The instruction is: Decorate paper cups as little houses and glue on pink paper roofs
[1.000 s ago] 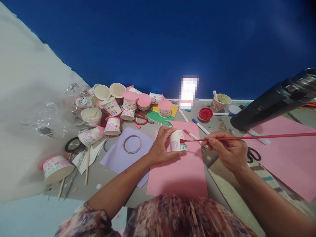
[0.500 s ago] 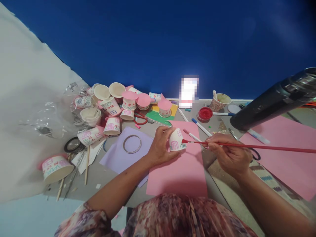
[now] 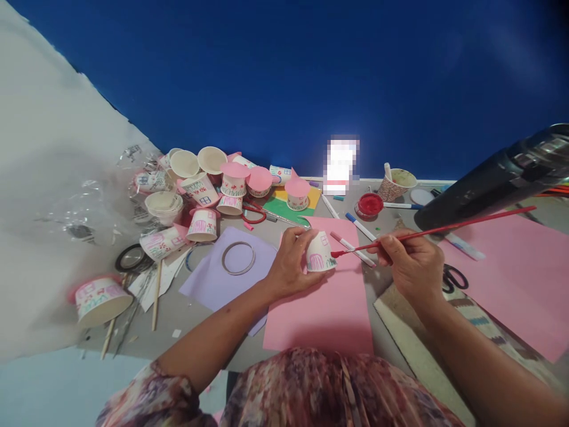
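Note:
My left hand [image 3: 291,261] is closed round the left side of a white paper cup [image 3: 317,252], which stands upside down over pink paper [image 3: 317,320]. Drawn on the cup are a pink door, a window and green grass strokes. Between the fingers of my right hand [image 3: 413,267] is a thin red paintbrush [image 3: 466,220]. Its red-loaded tip meets the cup's right side, at the grass; whether it presses on the surface I cannot tell. Behind the cup sits an open jar of red paint [image 3: 370,206].
Several decorated paper cups [image 3: 202,225] crowd the back left, some with pink paper roofs. A tape ring [image 3: 239,258] lies on purple paper [image 3: 211,290]. Markers [image 3: 362,225] lie behind the cup. On the right are a tall dark bottle [image 3: 480,184], black-handled scissors [image 3: 456,279] and more pink paper [image 3: 520,279].
The brush's back end has swung up and its tip has shifted slightly right along the cup. My right hand has turned with it. The cup has moved a touch to the right.

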Tool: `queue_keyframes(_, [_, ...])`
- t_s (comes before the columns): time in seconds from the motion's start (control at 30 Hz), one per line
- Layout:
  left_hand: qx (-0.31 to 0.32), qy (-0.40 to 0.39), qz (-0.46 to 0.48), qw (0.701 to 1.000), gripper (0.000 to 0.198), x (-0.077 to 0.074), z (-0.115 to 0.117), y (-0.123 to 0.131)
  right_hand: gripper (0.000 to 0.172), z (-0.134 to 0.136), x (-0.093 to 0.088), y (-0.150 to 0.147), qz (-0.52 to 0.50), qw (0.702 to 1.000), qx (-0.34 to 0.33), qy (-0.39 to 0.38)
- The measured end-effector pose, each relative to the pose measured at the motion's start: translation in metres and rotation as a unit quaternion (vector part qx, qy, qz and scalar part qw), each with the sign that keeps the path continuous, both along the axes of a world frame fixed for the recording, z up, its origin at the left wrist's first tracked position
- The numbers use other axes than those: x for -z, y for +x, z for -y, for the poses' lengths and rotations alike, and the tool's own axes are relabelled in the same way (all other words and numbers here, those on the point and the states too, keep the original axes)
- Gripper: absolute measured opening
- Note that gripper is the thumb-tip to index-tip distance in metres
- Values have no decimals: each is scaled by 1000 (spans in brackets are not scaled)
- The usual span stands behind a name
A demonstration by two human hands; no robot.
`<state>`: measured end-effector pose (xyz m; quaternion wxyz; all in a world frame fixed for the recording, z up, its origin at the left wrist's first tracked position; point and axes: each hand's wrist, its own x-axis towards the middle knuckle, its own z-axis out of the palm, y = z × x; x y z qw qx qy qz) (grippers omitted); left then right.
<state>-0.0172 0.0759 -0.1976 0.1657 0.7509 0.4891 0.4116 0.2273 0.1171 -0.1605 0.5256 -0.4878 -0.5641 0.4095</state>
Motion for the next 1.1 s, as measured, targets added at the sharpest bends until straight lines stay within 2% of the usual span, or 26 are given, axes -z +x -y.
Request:
queue_keyframes(0.13, [-7,-12,-1,1000,82,0,1,0,32,-5,1,3,-31,999,12,-9])
queue_keyframes(0.23, [-25,-24,0,999,82,2,1,-1,32,-15,-15,11,-19,998,61,29])
queue_keyframes(0.37, [-39,-33,2,999,82,5,0,-3,28,-46,-46,22,120,974,155,109])
queue_keyframes(0.43, [-40,-34,1,999,80,6,-1,-3,29,-70,-52,25,178,954,181,159])
queue_keyframes(0.5, [-40,-33,-1,999,78,5,-1,-4,32,-93,-48,26,225,944,186,155])
queue_keyframes(0.6, [-42,-32,-2,999,78,5,-1,-4,36,-114,-29,26,220,950,181,124])
queue_keyframes(0.8, [-48,-45,4,998,77,7,-1,-4,41,-114,3,31,192,960,175,104])
queue_keyframes(1.1, [-57,-49,3,997,76,2,-2,-2,42,-122,23,39,178,964,177,82])
